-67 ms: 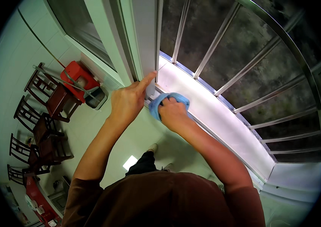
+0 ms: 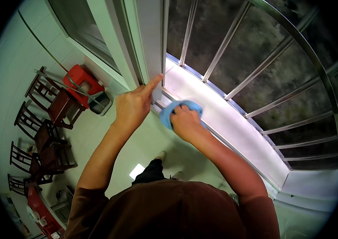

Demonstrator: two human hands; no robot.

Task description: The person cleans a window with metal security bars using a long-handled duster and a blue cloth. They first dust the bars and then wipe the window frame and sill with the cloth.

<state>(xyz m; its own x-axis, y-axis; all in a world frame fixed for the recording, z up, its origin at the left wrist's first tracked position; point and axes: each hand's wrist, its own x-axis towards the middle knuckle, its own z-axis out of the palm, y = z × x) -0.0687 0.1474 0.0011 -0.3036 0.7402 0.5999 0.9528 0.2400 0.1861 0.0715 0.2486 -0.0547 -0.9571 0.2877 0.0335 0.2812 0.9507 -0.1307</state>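
Note:
A crumpled blue cloth [image 2: 193,106] is bunched under my right hand [image 2: 185,121], whose fingers press into it over the window track [image 2: 161,104]. The cloth rests on the track, just beside the lower corner of the sliding window sash [image 2: 152,47]. My left hand [image 2: 134,106] grips the upright edge of that sash. Its index finger points up along the frame, and the other fingers curl out of sight.
Beyond the track runs a white sill [image 2: 224,117], bounded by metal window bars [image 2: 238,89]. To the left stand dark wooden chairs [image 2: 59,105], a red plastic stool [image 2: 82,79] and a dark bin [image 2: 100,104]. A red table [image 2: 41,201] is at the lower left.
My right hand and the blue cloth have slid slightly right along the track, away from the sash. My left hand keeps its place on the sash.

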